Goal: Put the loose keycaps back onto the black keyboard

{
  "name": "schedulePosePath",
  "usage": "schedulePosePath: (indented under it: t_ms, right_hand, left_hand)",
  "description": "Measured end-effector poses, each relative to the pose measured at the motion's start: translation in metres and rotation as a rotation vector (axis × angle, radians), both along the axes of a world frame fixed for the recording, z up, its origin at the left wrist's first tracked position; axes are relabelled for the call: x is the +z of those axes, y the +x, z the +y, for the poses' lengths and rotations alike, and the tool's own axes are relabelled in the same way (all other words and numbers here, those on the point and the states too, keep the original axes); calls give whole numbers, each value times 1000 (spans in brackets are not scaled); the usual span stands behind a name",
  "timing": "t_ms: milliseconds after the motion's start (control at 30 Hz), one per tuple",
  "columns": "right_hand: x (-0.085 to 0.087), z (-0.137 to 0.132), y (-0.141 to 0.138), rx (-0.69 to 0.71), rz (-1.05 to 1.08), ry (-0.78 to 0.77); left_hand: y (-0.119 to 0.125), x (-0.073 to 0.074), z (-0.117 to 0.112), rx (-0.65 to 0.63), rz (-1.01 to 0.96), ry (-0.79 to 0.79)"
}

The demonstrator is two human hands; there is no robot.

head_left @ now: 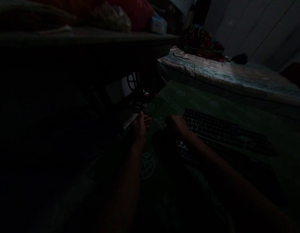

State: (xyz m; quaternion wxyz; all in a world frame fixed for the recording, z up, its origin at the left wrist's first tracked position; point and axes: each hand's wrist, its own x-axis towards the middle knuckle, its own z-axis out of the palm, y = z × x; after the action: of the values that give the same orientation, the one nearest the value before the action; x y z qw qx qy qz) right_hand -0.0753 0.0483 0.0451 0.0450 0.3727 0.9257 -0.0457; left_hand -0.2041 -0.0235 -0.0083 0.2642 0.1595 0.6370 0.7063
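Keyboard (pixel 227 131), probably light and stiff with keys easily dislodged, lies toward a green sheet's (pixel 164 97) far edge, best lifted by both short ends. Right hand (pixel 176 124) curls beside one end, grip impossible to tell; left hand (pixel 141 126) extends unclenched, apparently empty, near the sheet's left edge.

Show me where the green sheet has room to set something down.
The green sheet looks bare between keyboard and bed, and between left hand and right hand. It's crowded around the right forearm; nearer, too dark to tell.
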Motion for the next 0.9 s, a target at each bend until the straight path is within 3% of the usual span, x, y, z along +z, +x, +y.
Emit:
schedulePosePath:
  t_ms: [167,400,633,900]
  right_hand:
    - [-5,-29,5,178,0,-33]
    - [-1,-62,18,306,59,-214]
    - [-18,-44,38,85,232,-125]
    - [-34,-66,46,93,156,-169]
  left_hand:
    - [0,-5,1,-64,45,-34]
    - [12,-15,3,-352,250,-87]
    - [28,-23,4,-642,525,-102]
    - [31,-27,4,-690,761,-201]
